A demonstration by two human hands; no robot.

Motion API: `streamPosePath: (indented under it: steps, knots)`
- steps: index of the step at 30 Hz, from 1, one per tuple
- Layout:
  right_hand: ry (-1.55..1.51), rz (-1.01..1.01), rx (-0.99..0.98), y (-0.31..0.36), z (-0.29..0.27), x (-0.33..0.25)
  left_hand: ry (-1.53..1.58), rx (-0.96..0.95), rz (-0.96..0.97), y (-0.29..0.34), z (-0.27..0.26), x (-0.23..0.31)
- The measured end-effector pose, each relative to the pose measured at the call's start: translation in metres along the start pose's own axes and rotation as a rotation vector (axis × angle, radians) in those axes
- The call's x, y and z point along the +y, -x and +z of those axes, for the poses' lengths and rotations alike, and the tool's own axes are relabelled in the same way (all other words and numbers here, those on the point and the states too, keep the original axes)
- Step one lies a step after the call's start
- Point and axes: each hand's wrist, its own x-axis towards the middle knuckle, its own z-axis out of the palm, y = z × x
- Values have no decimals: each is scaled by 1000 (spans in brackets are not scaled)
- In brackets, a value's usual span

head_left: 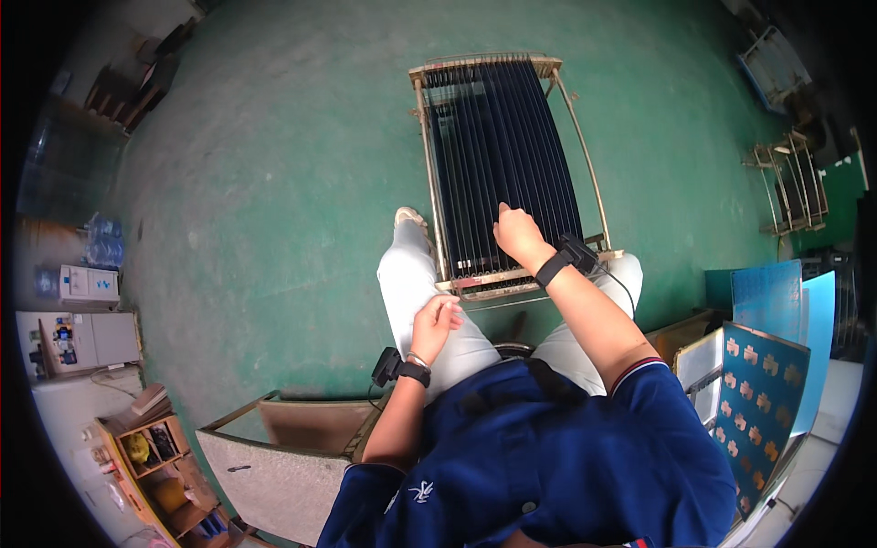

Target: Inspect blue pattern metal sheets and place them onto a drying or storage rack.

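Observation:
In front of me stands a metal rack (pixel 575 128) holding several thin dark panels (pixel 498 137) upright in a row of wire slots. My right hand (pixel 521 233) is over the near part of the panels. Its fingers are closed, and what they pinch, if anything, is hidden. My left hand (pixel 438 320) lies by my left thigh, close to the rack's near left corner. Its fingers are loosely bent and slightly apart, with nothing seen in them. Each wrist carries a black strapped device.
Low at left is a grey-sided desk or cabinet (pixel 274 479), with a wooden shelf unit (pixel 169 475) beyond it. Blue boards (pixel 763 393) lean at right. Another metal rack (pixel 790 187) stands at far right, and water bottles (pixel 103 242) at far left. The floor (pixel 265 183) is green.

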Motion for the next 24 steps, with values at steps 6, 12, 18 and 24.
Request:
streamPosePath:
  steps: [6, 12, 18, 24]
  knots:
    - [110, 103, -207, -20, -6, -4, 147, -10, -22, -8, -4, 0]
    - [-13, 244, -258, -12, -19, -14, 208, -8, -20, -10, -5, -5]
    - [64, -17, 171, 18, -80, -26, 198, -16, 5, -8, -5, -8]
    - [-598, -89, 268, 84, -220, 36, 368, 19, -53, -5, -1, 40]
